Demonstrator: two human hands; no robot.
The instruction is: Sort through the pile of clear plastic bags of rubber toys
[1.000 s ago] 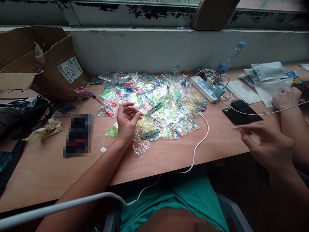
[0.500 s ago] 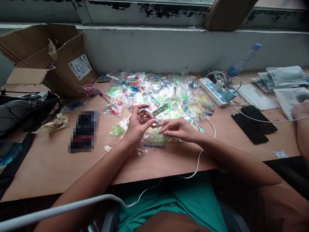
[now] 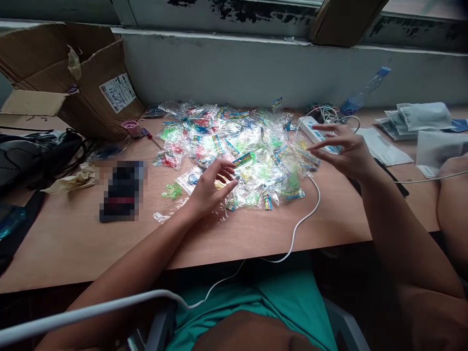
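Note:
A wide heap of small clear plastic packets (image 3: 252,141) covers the middle of the table, with green, red and yellow pieces inside and blue printed header strips. My left hand (image 3: 214,187) rests at the near left of this heap, its fingers loosely curled, thumb apart, nothing visible between them. Over the right side, near the power strip, my right hand (image 3: 343,148) is raised with fingers spread and holds nothing. A blurred packet with a green piece (image 3: 293,178) is at the heap's right edge, below and left of that hand. A loose green piece (image 3: 171,190) lies left of my left hand.
A torn cardboard box (image 3: 91,83) stands back left, a pixelated dark object (image 3: 122,192) before it. At right are a power strip (image 3: 310,127), a plastic bottle (image 3: 365,92), white pouches (image 3: 424,117) and another person's arm (image 3: 453,195). A white cable (image 3: 305,217) crosses the table.
My hands were together over a packet; my right hand has moved right and up, its fingers now spread. A green packet now shows blurred at the heap's right edge. The view shifted slightly.

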